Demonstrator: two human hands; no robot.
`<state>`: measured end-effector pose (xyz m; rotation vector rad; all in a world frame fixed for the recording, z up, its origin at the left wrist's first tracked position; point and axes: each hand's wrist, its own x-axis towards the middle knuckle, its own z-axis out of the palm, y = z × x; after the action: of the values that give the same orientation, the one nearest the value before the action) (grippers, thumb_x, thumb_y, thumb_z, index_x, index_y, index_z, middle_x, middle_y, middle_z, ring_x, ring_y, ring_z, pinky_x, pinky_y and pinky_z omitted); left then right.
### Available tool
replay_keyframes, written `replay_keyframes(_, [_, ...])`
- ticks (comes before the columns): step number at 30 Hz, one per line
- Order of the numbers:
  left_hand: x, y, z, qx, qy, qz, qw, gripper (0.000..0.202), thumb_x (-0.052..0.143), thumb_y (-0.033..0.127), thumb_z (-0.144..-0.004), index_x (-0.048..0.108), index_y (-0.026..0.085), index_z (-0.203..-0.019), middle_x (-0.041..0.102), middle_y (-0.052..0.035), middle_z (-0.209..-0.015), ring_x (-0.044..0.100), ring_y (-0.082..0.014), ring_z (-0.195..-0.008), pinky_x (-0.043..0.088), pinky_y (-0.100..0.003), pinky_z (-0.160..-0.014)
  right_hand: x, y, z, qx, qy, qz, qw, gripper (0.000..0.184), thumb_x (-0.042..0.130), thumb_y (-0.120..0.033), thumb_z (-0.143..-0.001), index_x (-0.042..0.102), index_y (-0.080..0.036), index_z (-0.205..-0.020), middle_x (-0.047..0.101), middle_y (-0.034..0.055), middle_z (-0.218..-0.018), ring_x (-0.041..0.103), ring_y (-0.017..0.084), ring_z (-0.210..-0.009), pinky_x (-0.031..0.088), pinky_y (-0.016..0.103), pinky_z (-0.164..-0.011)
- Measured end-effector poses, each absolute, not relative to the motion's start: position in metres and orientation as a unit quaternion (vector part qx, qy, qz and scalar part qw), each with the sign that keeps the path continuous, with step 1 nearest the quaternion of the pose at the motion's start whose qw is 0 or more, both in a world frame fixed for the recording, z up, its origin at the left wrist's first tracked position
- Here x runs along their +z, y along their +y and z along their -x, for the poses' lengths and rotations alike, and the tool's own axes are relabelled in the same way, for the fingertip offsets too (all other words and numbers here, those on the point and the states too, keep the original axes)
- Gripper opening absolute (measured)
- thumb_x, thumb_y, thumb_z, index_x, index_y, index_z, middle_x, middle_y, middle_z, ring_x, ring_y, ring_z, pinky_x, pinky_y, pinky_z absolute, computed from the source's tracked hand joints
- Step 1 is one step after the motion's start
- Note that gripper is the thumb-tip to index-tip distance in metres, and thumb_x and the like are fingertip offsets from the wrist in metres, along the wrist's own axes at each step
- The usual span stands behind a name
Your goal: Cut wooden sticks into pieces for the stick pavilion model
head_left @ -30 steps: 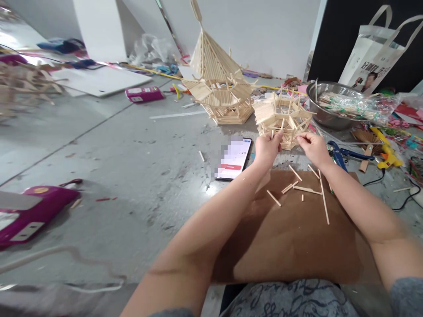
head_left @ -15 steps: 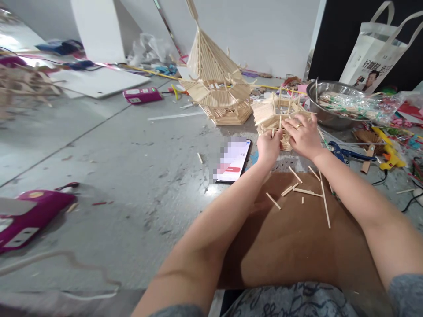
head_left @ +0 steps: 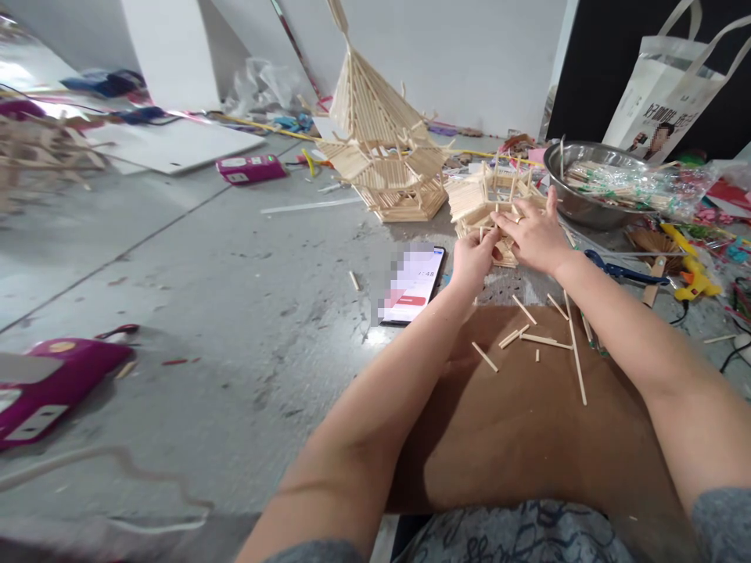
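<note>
My left hand (head_left: 471, 262) is closed at the near left edge of a small wooden-stick model (head_left: 469, 202), its fingertips pinching a thin wooden stick (head_left: 482, 234). The fingers of my right hand (head_left: 543, 238) stretch across the model's near side, touching the sticks there; the little finger points up. A ring sits on one of its fingers. Both hands cover much of the model's front, and the right thumb is hidden. Just behind and to the left stands a taller pagoda-like stick model (head_left: 387, 164) with a pointed roof.
Loose sticks (head_left: 486, 356) lie on a brown board (head_left: 528, 438) before me. A phone (head_left: 412, 285) rests left of the hands. To the right are blue-handled cutters (head_left: 622, 270), a yellow glue gun (head_left: 692, 274) and a steel bowl (head_left: 587, 211) of sticks. A magenta device (head_left: 64, 383) lies at left.
My right hand's fingers have spread more, with the little finger now raised upright. My left hand has shifted slightly left and down, still at the small model.
</note>
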<state>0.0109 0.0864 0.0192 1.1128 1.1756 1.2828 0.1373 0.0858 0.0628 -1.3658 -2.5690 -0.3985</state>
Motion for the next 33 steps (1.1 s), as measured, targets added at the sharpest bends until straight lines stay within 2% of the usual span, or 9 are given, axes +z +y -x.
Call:
replay_keyframes(3, [0.0211,0.0809,-0.0074,0.534,0.469,-0.442,0.547,0.010,0.048,0.024,-0.069,0.053,0.014,-0.069,0.048,0.0045,-0.042,0.029,-0.0036,-0.025,0.016,-0.018,-0.030,0.0652,0.0847,-0.1360,-0.132,-0.871,0.463,0.095,0.048,0.035,-0.014,-0.083,0.042,-0.019,-0.130,0.054,0.0077,-0.124,0.031,0.031,-0.124,-0.001,0.066,-0.099])
replay_keyframes(12, [0.0242,0.0758,-0.0041,0.538,0.458,-0.426,0.566,0.013,0.042,0.019,-0.062,0.051,0.015,-0.071,0.048,0.0054,-0.040,0.028,-0.0037,-0.024,0.015,-0.018,-0.031,0.0648,0.0856,-0.1360,-0.133,-0.871,0.465,0.090,0.049,0.033,-0.016,-0.085,0.038,-0.022,-0.133,0.053,0.0086,-0.125,0.028,0.033,-0.127,0.000,0.067,-0.099])
replay_keyframes(27, [0.0240,0.0761,-0.0065,0.532,0.441,-0.445,0.570,0.012,0.051,0.023,-0.063,0.051,0.014,-0.071,0.049,0.0069,-0.043,0.029,-0.0021,-0.026,0.016,-0.017,-0.030,0.0650,0.0847,-0.1353,-0.140,-0.870,0.465,0.089,0.047,0.032,-0.017,-0.086,0.039,-0.022,-0.132,0.052,0.0084,-0.126,0.030,0.031,-0.126,-0.001,0.065,-0.100])
replay_keyframes(33, [0.0238,0.0757,-0.0062,0.527,0.447,-0.442,0.572,0.010,0.049,0.019,-0.064,0.052,0.014,-0.073,0.049,0.0069,-0.043,0.029,-0.0019,-0.026,0.016,-0.017,-0.030,0.0662,0.0838,-0.1346,-0.138,-0.867,0.471,0.082,0.048,0.033,-0.017,-0.086,0.038,-0.023,-0.133,0.052,0.0085,-0.125,0.030,0.032,-0.126,0.000,0.066,-0.099])
